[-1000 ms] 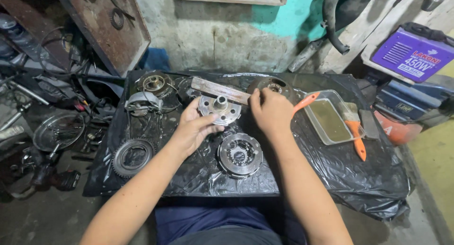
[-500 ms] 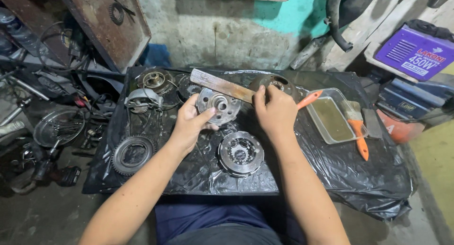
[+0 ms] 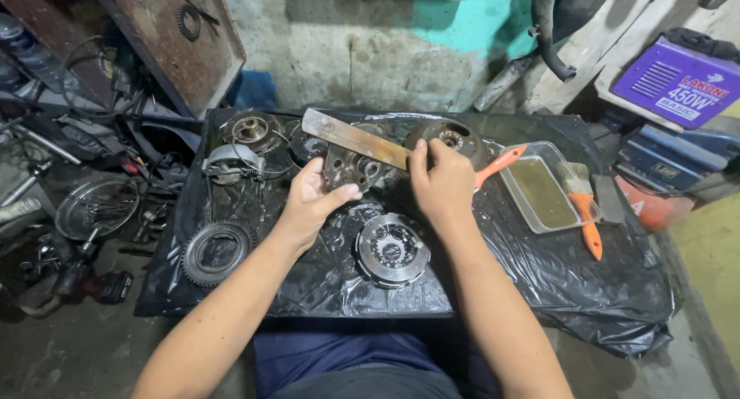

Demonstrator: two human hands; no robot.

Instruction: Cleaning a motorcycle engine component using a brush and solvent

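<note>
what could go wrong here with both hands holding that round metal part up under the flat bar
The round metal part is tipped up on edge between the left hand and right hand; on the wet-looking black plastic sheet it might slip. The flat rusty metal bar rests across it and could slide onto the fingers. The clear tray of murky liquid sits close to the right hand, so a jerk might spill it.

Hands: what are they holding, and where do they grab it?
Both hold a round metal part, tilted up on the black sheet. The left hand grips its left edge; the right hand is at its right side, under the flat bar.
</note>
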